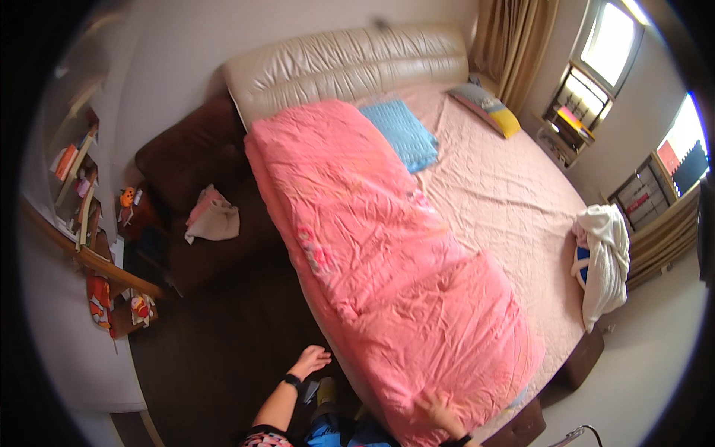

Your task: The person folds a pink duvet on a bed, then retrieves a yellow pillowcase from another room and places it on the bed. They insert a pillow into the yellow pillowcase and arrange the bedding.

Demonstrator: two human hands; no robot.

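A folded pink quilt [385, 262] lies lengthwise over the near side of the bed, wrinkled, with a floral patch on its side. At its foot end, my right hand [438, 412] rests on the quilt, somewhat blurred, fingers spread and not visibly gripping. My left hand [311, 361] hangs over the dark floor beside the bed, empty, with loosely bent fingers. A light pink quilted sheet [497, 195] covers the mattress beyond. Near the headboard are a blue pillow [399, 134], partly beside the quilt, and a grey and yellow pillow [486, 109].
A beige padded headboard [346, 67] stands against the wall. White bedding [606, 262] is heaped at the bed's far foot corner. Left of the bed, a dark brown sofa [190, 151] holds a crumpled cloth [215, 220]. Wall shelves [78, 179] carry small items.
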